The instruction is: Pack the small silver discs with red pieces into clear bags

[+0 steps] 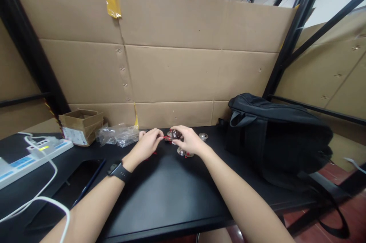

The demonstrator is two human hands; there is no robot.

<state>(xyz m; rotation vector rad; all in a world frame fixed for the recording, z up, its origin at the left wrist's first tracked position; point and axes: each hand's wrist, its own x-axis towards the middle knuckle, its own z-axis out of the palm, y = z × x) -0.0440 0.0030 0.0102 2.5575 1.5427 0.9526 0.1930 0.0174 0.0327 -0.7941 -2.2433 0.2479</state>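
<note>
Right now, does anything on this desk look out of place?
Black backpack overhangs the desk on the right, a strap dangling. Yellow tape hangs loose on the cardboard wall. The left hand and right hand pinch a small red-threaded piece; nothing spilled.

The right hand [189,142] partly hides a dark object [175,134] too small to identify.

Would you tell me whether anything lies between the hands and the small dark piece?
Nothing visible does: the left hand and right hand both meet at the small dark piece; clear discs lie beside them.
</note>
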